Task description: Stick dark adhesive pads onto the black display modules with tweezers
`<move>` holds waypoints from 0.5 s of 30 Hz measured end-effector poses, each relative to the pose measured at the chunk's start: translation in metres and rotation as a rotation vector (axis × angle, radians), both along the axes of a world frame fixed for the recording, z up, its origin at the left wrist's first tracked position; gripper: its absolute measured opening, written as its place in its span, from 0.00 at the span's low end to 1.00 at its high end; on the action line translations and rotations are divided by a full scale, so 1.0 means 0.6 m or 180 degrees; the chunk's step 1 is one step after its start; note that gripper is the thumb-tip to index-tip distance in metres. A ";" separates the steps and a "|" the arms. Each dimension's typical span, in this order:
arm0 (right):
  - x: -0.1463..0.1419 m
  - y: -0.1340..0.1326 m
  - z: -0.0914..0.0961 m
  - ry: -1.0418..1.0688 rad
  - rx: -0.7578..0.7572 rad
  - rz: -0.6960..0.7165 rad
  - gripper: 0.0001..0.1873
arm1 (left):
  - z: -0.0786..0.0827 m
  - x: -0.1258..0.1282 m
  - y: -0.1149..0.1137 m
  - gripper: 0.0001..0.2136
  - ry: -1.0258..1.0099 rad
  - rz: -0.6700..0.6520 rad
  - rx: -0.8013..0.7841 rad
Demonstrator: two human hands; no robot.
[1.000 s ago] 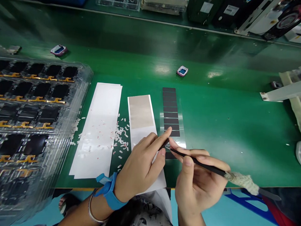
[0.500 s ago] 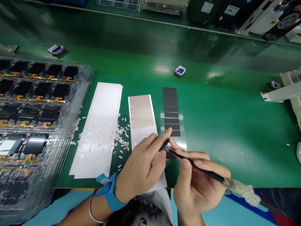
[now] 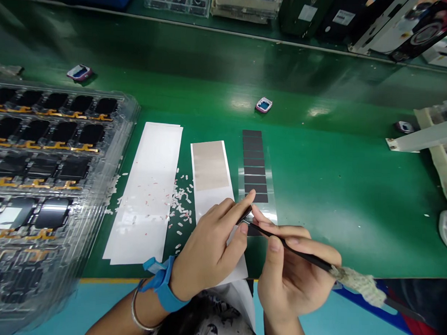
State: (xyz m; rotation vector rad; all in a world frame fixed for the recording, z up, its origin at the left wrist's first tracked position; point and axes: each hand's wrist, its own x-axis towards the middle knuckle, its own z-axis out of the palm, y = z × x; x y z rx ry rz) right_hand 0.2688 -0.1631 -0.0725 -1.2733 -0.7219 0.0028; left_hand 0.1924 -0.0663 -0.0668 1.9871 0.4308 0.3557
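Pinching a dark chip near the table's front edge, the left hand steadies it for tweezers gripped by the right hand.

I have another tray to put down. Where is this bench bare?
Bare mat lies right of the dark-square strip, up to the white bar, and behind the white sheets, around one pink part. Crowded: the tray stack at left; at the near edge, the left hand pinching a dark piece and right hand holding tweezers.
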 end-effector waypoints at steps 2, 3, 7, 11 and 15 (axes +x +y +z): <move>0.001 -0.001 0.001 0.0077 0.0011 -0.0048 0.17 | 0.000 0.000 0.000 0.22 0.0063 0.0034 0.0137; 0.002 -0.001 0.001 0.0123 0.0018 -0.0083 0.16 | 0.000 0.001 0.000 0.21 0.0094 0.0054 0.0235; 0.002 -0.004 0.002 0.0161 -0.0003 -0.0119 0.16 | -0.003 0.002 0.000 0.22 0.0147 0.0061 0.0523; 0.001 -0.006 0.002 0.0050 -0.0085 -0.0048 0.17 | -0.005 0.002 0.000 0.23 0.0130 0.0039 0.0585; 0.000 -0.007 0.000 -0.0082 -0.0138 -0.0087 0.18 | -0.006 0.003 0.000 0.23 0.0137 0.0040 0.0624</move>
